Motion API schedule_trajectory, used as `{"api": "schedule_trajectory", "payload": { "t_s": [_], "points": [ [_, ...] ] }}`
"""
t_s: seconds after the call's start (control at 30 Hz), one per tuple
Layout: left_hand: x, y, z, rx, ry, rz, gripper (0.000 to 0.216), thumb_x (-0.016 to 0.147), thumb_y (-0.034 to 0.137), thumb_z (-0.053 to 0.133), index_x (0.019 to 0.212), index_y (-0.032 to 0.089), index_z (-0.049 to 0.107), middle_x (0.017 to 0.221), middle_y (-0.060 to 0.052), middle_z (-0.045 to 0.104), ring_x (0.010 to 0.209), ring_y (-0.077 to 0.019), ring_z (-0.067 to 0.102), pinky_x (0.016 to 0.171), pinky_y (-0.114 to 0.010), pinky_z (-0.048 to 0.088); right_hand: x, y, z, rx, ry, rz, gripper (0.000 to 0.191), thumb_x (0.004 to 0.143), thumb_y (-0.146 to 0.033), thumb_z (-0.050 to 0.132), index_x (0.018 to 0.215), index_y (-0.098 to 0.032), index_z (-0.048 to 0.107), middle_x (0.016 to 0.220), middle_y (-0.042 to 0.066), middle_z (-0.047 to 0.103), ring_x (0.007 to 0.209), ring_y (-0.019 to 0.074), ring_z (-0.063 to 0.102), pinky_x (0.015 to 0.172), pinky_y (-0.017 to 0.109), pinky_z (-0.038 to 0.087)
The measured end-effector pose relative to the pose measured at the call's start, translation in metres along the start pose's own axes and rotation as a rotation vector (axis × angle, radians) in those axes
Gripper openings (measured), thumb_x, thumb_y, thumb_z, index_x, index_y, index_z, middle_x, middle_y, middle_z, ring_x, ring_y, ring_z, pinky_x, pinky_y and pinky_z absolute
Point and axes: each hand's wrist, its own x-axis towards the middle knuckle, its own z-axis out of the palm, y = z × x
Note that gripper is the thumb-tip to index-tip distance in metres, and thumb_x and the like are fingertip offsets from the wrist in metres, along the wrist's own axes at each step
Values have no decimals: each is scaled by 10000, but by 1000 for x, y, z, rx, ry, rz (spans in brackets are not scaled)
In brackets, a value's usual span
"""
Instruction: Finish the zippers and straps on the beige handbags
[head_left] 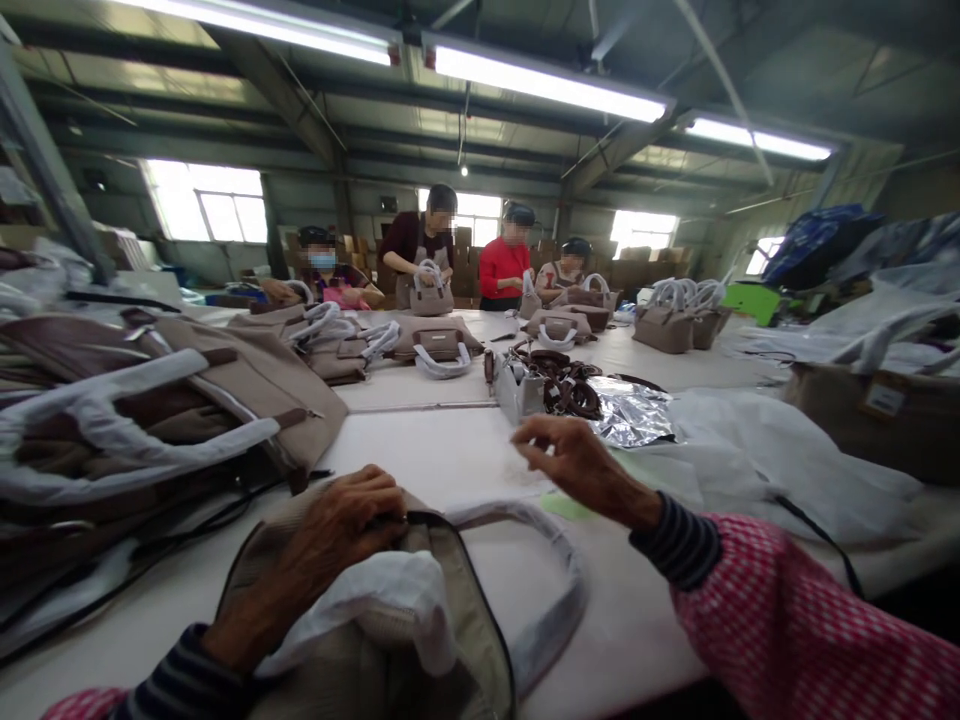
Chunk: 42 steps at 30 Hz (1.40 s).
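An opened taupe handbag (pixel 480 600) lies in front of me, its dark-edged mouth facing up and right. My left hand (pixel 341 535) is closed on the bag's upper edge, with the fingertips partly hidden. White wrapping paper (pixel 405 595) bunches out of the bag below that hand. A handle (pixel 559 580) covered in pale wrap loops from the bag's right side onto the table. Above the table, to the right of the bag, my right hand (pixel 577 465) is raised with loosely bent fingers slightly apart; I see nothing in it.
Stacked taupe bags (pixel 247 370) crowd the left side. Ahead lie dark brown straps (pixel 574 385) and silvery foil packaging (pixel 630 408). White sheeting (pixel 795 460) and a tagged bag (pixel 862 415) are on the right. Several people work across the table (pixel 405 440), one in a red top (pixel 504 270).
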Motion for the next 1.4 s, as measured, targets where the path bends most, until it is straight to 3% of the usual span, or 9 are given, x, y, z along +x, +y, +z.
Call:
{"api": "schedule_trajectory", "payload": {
  "t_s": [0.1, 0.2, 0.4, 0.53, 0.63, 0.93, 1.07, 1.27, 1.4],
  "points": [
    [-3, 2, 5, 56, 67, 44, 215, 932, 122, 550, 737, 187, 614, 791, -16, 641, 798, -179, 565, 768, -296, 397, 25, 35, -43, 17, 113, 194, 112, 808, -234, 674, 819, -144, 739, 707, 38, 710, 609, 141, 610, 582, 256, 469],
    [-4, 0, 6, 40, 110, 78, 207, 951, 133, 537, 764, 188, 606, 847, -15, 677, 830, -172, 598, 779, -286, 402, 51, 59, -65, 86, 236, 401, 161, 750, -253, 692, 837, -123, 730, 652, 51, 685, 575, 154, 598, 458, 230, 400],
    [-4, -6, 6, 37, 159, 108, 208, 955, 173, 548, 760, 185, 620, 839, -17, 668, 795, -166, 599, 751, -281, 405, 50, 65, -75, 18, 150, 351, 181, 750, -277, 690, 848, -138, 751, 697, 48, 701, 618, 159, 620, 482, 232, 407],
    [-5, -7, 6, 27, 129, 104, 230, 989, 201, 540, 778, 188, 630, 834, -17, 657, 794, -167, 586, 761, -289, 401, 28, 62, -66, -142, -150, 195, 168, 824, -283, 650, 828, -155, 760, 780, 41, 721, 667, 159, 622, 620, 276, 466],
    [-5, -6, 5, 12, 126, 112, 236, 1000, 208, 538, 784, 190, 634, 832, -15, 654, 788, -163, 580, 766, -290, 400, 19, 61, -50, -265, -268, 83, 161, 868, -239, 619, 823, -162, 753, 852, 44, 721, 725, 159, 613, 706, 290, 459],
    [-3, -1, 1, 2, 90, 85, 191, 944, 146, 599, 759, 185, 630, 819, -6, 646, 799, -165, 568, 768, -301, 392, 32, 58, -9, -615, -347, -75, 225, 880, -79, 609, 1036, -183, 736, 1007, 62, 682, 872, 177, 627, 737, 271, 396],
    [-3, 5, -2, 11, 80, 84, 214, 926, 100, 602, 728, 181, 616, 800, -3, 629, 793, -161, 569, 748, -302, 379, 39, 64, 7, -844, -415, -118, 191, 906, -69, 574, 850, -168, 728, 942, 85, 679, 813, 177, 620, 635, 287, 315],
    [-3, 7, -2, -12, 62, 42, 215, 922, 71, 594, 734, 176, 610, 829, -6, 614, 796, -158, 558, 757, -308, 366, 39, 68, 3, -877, -344, -98, 272, 1001, -173, 514, 819, -149, 716, 885, 86, 679, 715, 156, 600, 616, 293, 286],
    [-4, 4, -1, -9, 60, 45, 215, 918, 64, 584, 738, 176, 620, 823, -6, 606, 788, -159, 551, 746, -306, 359, 35, 68, 0, -722, -301, -107, 169, 950, -124, 575, 909, -160, 735, 975, 66, 695, 780, 152, 632, 681, 259, 362]
  ]
}}
